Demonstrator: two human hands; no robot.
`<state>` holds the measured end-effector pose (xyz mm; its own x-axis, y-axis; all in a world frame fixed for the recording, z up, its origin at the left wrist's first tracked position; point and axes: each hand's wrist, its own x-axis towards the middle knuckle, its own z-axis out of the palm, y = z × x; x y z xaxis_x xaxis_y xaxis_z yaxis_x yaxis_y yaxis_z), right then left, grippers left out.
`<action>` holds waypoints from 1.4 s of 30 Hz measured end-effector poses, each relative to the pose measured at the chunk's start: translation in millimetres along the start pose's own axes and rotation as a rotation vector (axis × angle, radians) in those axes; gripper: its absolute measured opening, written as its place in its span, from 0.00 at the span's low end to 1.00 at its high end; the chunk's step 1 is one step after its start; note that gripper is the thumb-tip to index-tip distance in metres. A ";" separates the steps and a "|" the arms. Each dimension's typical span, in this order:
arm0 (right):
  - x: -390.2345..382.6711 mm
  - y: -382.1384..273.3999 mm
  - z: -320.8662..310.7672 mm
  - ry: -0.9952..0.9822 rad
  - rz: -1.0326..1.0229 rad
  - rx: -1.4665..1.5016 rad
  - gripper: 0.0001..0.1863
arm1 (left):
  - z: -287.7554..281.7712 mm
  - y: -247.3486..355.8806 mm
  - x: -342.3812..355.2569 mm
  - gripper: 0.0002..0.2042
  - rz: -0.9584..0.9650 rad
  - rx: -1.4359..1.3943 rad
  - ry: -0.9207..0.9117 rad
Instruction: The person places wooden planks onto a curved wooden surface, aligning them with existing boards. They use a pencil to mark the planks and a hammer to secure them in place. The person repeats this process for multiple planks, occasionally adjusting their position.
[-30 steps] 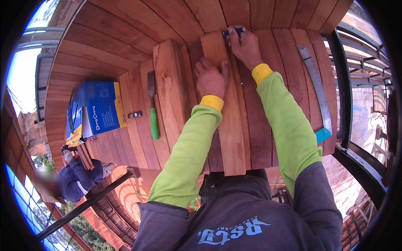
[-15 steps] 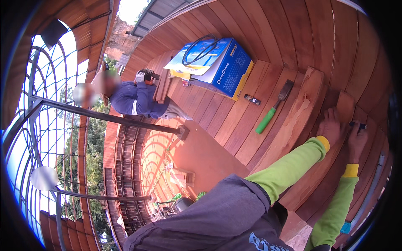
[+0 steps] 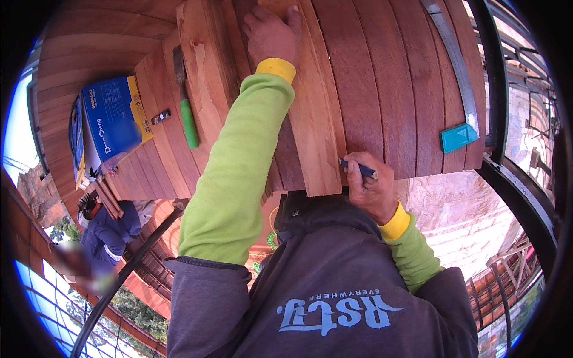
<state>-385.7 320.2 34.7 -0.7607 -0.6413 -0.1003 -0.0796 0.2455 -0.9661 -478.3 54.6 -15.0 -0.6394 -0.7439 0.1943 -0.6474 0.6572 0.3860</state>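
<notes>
My left hand (image 3: 273, 34) lies on a long reddish-brown wooden plank (image 3: 316, 113), its fingers spread over the far part and the thumb apart. At the plank's near end, my right hand (image 3: 371, 188) grips a short dark blue pencil (image 3: 360, 169) between thumb and fingers. The pencil's tip rests at or very near the plank's right edge; exact contact cannot be made out. Left of my left arm is a thicker timber piece (image 3: 206, 71) with a rough edge. Beside that lies a green-handled chisel (image 3: 188, 123) with a broad, dark blade.
A metal square with a teal handle (image 3: 458, 138) lies on the boards at the right. Left, a blue and yellow carton (image 3: 110, 116) stands near a small black object (image 3: 161, 116). Another person (image 3: 110, 230) is at lower left, by stacked wood strips. Dark metal posts (image 3: 519, 197) rise at right.
My view has turned and shifted over the plank. My right hand, with the pencil, has moved from near my left hand to the plank's near end. The left hand stays on the plank.
</notes>
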 end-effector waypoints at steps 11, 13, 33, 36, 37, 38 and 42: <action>42.0 7.2 7.8 0.067 -0.248 -0.097 0.03 | -4.2 0.1 -0.5 0.31 -0.016 -0.038 -0.017; 95.2 5.7 12.0 0.115 -0.323 -0.144 0.03 | -3.4 -1.6 0.4 0.31 -0.020 -0.008 -0.006; 364.1 11.4 33.7 0.347 -0.565 -0.294 0.16 | -7.2 1.8 -0.1 0.28 -0.038 -0.045 -0.039; 364.7 15.7 34.7 0.383 -0.605 -0.288 0.16 | -6.5 4.4 1.2 0.28 -0.048 -0.039 -0.052; 363.1 15.0 36.1 0.398 -0.627 -0.283 0.16 | -7.4 4.1 0.9 0.28 -0.052 -0.038 -0.041; 360.9 15.2 35.8 0.386 -0.601 -0.278 0.16 | -7.0 3.0 0.3 0.28 -0.055 -0.038 -0.030; 359.9 14.6 30.8 0.327 -0.525 -0.277 0.16 | 0.7 -5.3 -0.5 0.26 0.005 0.025 0.040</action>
<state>-640.8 70.6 -22.8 -0.7285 -0.4840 0.4848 -0.6206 0.1666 -0.7662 -474.8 51.6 -17.7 -0.6259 -0.7445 0.2324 -0.6545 0.6635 0.3626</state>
